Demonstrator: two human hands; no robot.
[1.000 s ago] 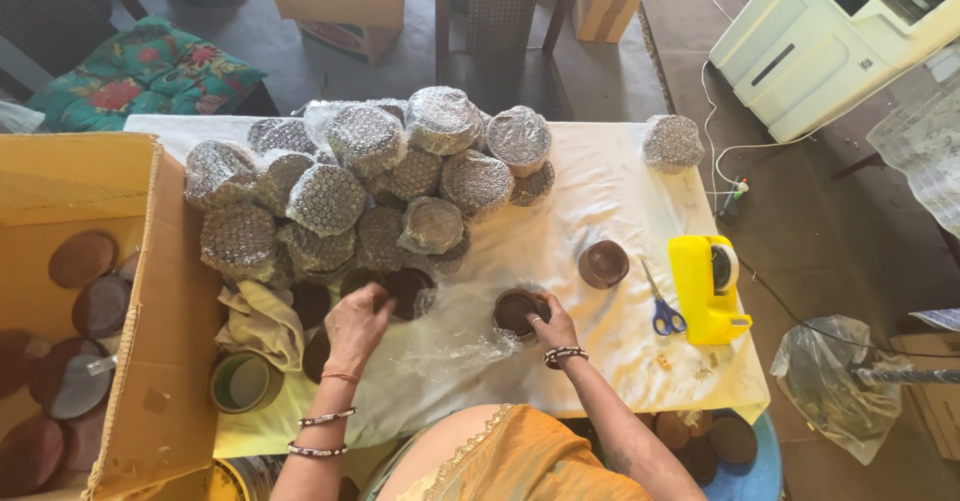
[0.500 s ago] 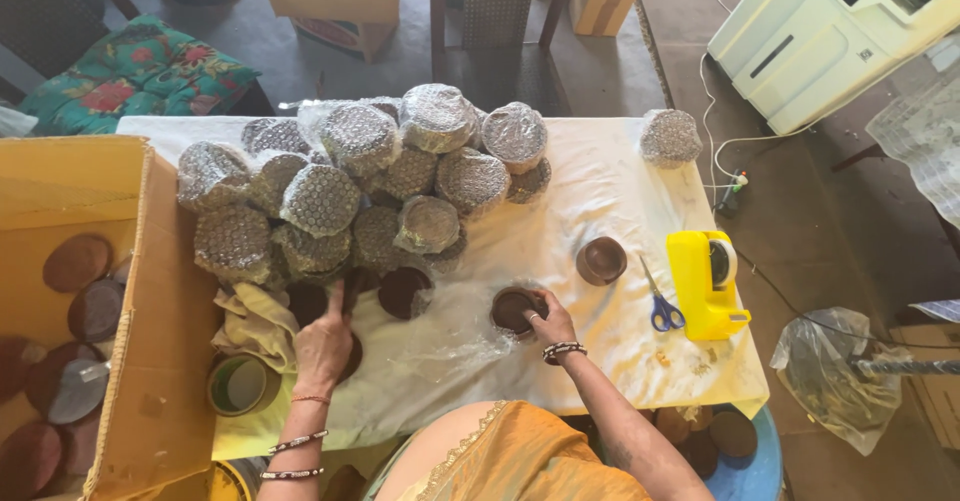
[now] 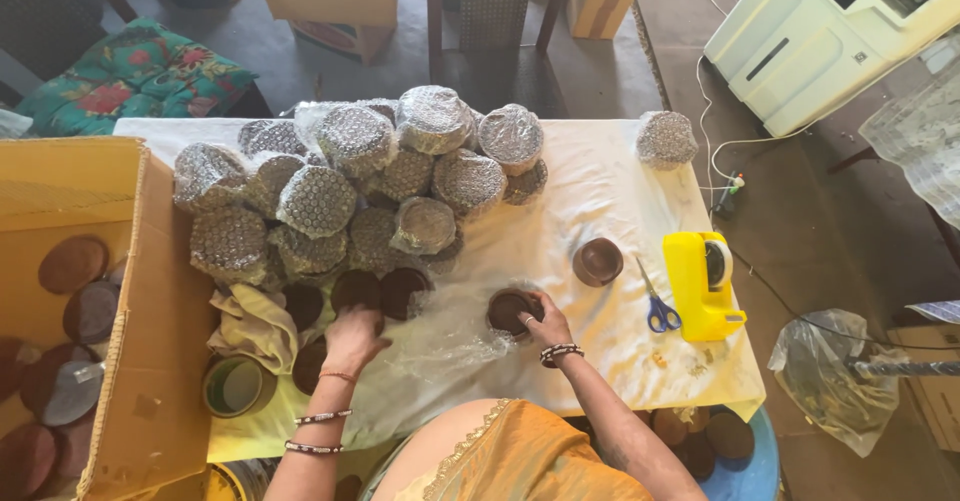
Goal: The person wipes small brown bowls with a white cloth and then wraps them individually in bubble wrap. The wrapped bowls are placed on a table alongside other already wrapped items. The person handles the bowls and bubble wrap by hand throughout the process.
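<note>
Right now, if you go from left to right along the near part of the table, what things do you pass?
Cardboard box → tape roll → left hand → right hand → brown bowl → blue scissors → yellow tape dispenser.

Small packing workshop, bubble-wrapped bowls (image 3: 360, 186) piled on cloth-covered table (image 3: 600, 181), tape dispenser (image 3: 703, 286), cardboard box (image 3: 110, 311)

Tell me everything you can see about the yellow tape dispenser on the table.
The yellow tape dispenser is a blocky plastic tool holding a roll of tape at its far end. It lies on the white tablecloth near the table's right edge, lengthwise away from the person. Blue-handled scissors lie just left of it, perhaps touching. Neither hand touches it.
</note>
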